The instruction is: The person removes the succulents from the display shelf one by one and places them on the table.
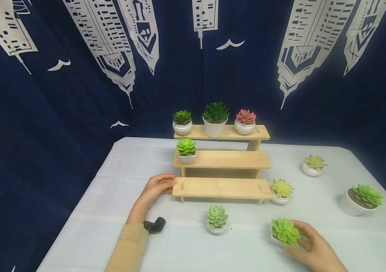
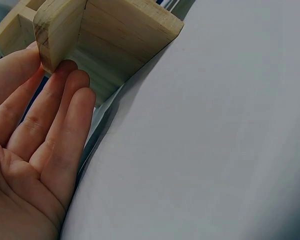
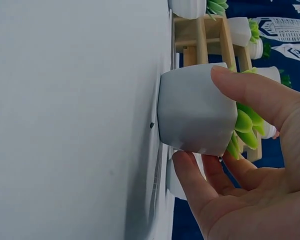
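Note:
A three-step wooden plant stand (image 1: 221, 188) stands mid-table. My left hand (image 1: 157, 187) pinches the left end of its lowest step, and the left wrist view shows the thumb and fingertips at the board's edge (image 2: 57, 37). At the front right, my right hand (image 1: 312, 243) holds a bright green potted succulent (image 1: 285, 231). In the right wrist view, thumb and fingers sit on opposite sides of its white angular pot (image 3: 195, 110), which is at or just above the tabletop; I cannot tell which.
The top step bears a small dark green succulent (image 1: 182, 122), a larger one (image 1: 215, 119) and a red one (image 1: 245, 121). A green one (image 1: 187, 150) sits middle-left. On the white table (image 1: 111, 192) are succulents (image 1: 217, 219), (image 1: 281, 191), (image 1: 312, 165) and a bigger pot (image 1: 361, 200).

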The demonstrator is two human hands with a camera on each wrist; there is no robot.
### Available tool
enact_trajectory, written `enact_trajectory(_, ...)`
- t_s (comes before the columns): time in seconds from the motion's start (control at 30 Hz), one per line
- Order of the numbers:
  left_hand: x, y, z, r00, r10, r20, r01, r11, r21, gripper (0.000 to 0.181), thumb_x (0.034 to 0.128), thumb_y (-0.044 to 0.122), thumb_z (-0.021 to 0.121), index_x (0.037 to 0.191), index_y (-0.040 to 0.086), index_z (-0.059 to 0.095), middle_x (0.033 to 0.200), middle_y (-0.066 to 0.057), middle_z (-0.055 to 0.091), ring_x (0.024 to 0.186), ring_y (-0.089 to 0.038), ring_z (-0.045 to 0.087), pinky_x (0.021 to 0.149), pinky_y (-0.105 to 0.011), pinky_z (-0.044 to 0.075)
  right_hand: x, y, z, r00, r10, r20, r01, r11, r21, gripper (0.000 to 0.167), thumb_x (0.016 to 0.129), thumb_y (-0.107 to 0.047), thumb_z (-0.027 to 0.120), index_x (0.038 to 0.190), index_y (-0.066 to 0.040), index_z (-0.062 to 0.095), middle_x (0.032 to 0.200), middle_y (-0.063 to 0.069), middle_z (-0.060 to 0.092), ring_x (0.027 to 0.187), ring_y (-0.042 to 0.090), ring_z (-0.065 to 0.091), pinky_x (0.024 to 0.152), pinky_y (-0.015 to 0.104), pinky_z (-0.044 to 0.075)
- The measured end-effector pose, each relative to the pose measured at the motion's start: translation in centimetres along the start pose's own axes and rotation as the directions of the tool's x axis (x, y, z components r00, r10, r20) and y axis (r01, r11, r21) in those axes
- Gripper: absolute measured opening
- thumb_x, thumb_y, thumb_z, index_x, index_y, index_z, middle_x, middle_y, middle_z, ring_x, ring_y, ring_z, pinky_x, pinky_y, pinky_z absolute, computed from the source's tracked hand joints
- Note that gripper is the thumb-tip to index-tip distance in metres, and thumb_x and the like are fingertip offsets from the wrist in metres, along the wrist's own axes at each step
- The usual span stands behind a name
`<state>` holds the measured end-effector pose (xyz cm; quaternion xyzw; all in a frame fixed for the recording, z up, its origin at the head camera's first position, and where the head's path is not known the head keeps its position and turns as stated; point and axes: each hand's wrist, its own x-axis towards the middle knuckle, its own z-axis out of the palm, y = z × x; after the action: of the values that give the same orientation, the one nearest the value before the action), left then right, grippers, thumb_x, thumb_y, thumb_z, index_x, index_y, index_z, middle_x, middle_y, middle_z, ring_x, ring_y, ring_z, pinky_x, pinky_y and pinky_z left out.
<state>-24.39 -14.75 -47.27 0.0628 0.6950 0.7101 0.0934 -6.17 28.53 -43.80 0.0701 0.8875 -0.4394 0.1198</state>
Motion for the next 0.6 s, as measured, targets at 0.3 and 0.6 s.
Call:
enact_trajectory(0.3, 0.0, 0.0, 0.1, 1.000, 0.008, -0.021, -0.008, 1.000, -0.001, 0.034, 0.0839, 0.011, 0.071, 0.113, -0.005, 0.063, 0.098, -0.012, 0.068, 0.083, -0.021, 0.067, 0.076, -0.036, 0.057, 1.2, 1.8, -0.1, 1.000, 0.001, -0.018, -0.001, 1.000, -0.007, 0.102, 0.067, -0.043, 0.081, 0.142, -0.002, 0.025, 0.143, 0.022, 0.031, 0.127, 0.050, 0.031, 0.094, 0.049, 0.047)
enact_trajectory(0.6, -0.1, 0.1, 0.1, 1.000, -0.001, -0.017, 0.001, 1.000, 0.005, 0.035, 0.0841, 0.011, 0.070, 0.114, -0.005, 0.062, 0.100, -0.013, 0.068, 0.085, -0.021, 0.067, 0.078, -0.036, 0.057, 1.2, 1.5, -0.5, 0.999, -0.041, -0.021, 0.041, 0.999, -0.033, 0.102, 0.067, -0.044, 0.081, 0.143, -0.005, 0.026, 0.144, 0.020, 0.032, 0.127, 0.050, 0.031, 0.095, 0.052, 0.045)
